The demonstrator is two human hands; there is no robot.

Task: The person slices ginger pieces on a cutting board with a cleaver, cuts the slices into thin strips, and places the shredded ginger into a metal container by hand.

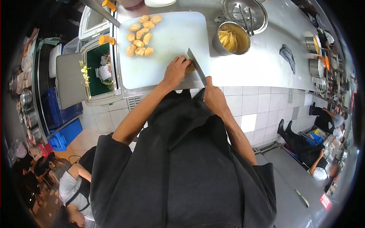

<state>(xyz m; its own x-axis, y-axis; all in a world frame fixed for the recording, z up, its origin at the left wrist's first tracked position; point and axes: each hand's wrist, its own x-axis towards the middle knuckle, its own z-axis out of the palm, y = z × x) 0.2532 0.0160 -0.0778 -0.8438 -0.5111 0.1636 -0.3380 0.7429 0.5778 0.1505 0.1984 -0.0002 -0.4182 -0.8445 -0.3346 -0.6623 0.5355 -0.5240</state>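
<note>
My right hand point(213, 95) is wrapped round the handle of a large kitchen knife point(197, 65), its blade pointing away from me. With bent fingers, my left hand point(176, 71) holds a potato point(190, 68) down near the front edge of a white cutting board point(171, 41). The blade is right beside those fingertips, over or against the potato; the exact contact is hidden. Several peeled potatoes point(143, 34) lie in a group at the board's upper left. Yellowish cut strips point(229, 40) fill part of a metal pot point(224, 49) to the right of the board.
Behind the pot is a metal bowl point(261, 13) with tongs. A grey cloth point(288, 57) lies on the steel counter point(262, 72). Left of the board stands an open green-lined waste bin point(91, 68). Other people are at the lower left point(76, 186) and right point(304, 150).
</note>
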